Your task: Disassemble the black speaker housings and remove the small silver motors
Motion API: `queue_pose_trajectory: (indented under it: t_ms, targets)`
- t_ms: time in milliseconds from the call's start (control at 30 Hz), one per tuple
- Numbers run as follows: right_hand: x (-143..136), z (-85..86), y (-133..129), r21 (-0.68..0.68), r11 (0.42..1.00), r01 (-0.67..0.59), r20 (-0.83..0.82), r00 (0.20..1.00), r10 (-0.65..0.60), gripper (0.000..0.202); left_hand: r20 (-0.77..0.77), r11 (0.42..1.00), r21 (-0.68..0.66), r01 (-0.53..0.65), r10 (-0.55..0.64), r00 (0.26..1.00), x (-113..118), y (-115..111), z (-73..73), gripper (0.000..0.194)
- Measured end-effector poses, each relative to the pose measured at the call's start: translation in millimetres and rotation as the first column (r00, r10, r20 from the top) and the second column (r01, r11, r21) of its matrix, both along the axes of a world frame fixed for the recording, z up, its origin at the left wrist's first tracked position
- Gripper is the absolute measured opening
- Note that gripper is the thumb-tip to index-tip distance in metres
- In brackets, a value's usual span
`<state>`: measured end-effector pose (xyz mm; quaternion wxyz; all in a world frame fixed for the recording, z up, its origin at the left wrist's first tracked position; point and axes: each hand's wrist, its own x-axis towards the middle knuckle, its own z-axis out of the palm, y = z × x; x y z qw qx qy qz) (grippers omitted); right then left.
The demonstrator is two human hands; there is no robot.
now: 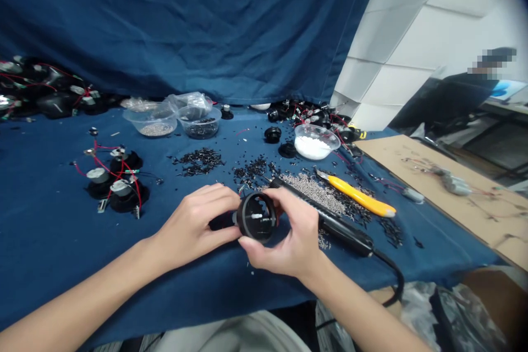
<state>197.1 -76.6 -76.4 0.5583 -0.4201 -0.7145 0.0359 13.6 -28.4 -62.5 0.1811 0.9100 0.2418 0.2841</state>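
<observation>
Black round housing [249, 221]: between both hands, over the near part of the blue cloth [185, 297], hollow side showing, a small white piece inside.
Left hand [202, 214]: half curled, thumb and fingertips set against the housing's left side.
Right hand [295, 231]: curved round the housing's right side and gripping it, thumb low on the rim, fingers above.
Black corded tool [348, 235]: aslant just beyond the right hand; I cannot tell whether they touch.
Silver screws [315, 191]: loose, spread beside the tool.
Yellow knife [358, 196]: beside the silver screws, blade toward the far left.
Wired motors [121, 188]: clustered at left on black bases, red leads rising.
Dark pile [202, 162]: small loose pieces beyond the left hand.
Cardboard sheet [466, 217]: at right, with more wired parts on it.
Clear bowl [333, 141]: farther off, holding white bits.
Blue curtain [185, 27]: hanging behind.
Person in dark clothing [449, 96]: far right.
</observation>
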Motion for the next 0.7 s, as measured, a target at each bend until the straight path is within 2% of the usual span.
queue_pose_trajectory:
  t_ms: [167,333,433,567,633,700]
  targets:
    - [3.7,-3.9,1.4,0.085,0.992,-0.098,-0.027,0.995,0.101,0.046,0.006,0.992,-0.099,0.074,-0.074,0.997,5.2,-9.5,1.8,0.011]
    - [10.3,-5.6,2.2,0.088,0.977,-0.192,-0.039,0.98,0.196,0.051,0.046,0.976,-0.17,0.137,-0.131,0.99,4.8,-11.8,3.2,0.009]
    - [10.9,-4.2,2.7,0.039,0.97,-0.238,-0.036,0.97,0.24,0.052,0.058,0.97,-0.19,0.153,-0.144,0.988,4.5,-11.6,3.9,0.011]
    - [9.6,3.7,2.1,-0.041,0.961,-0.273,-0.042,0.962,0.271,0.05,-0.009,0.961,-0.259,0.096,-0.102,0.995,5.6,-10.1,4.9,0.015]
    - [17.5,11.6,-0.1,-0.136,0.958,-0.253,0.01,0.966,0.257,0.049,-0.016,0.957,-0.284,0.063,-0.071,0.997,6.2,-8.4,5.4,0.017]
    - [36.5,20.4,-4.3,-0.271,0.95,-0.153,0.151,0.968,0.198,0.05,0.019,0.952,-0.305,0.034,-0.029,0.999,6.0,-6.1,5.8,0.016]
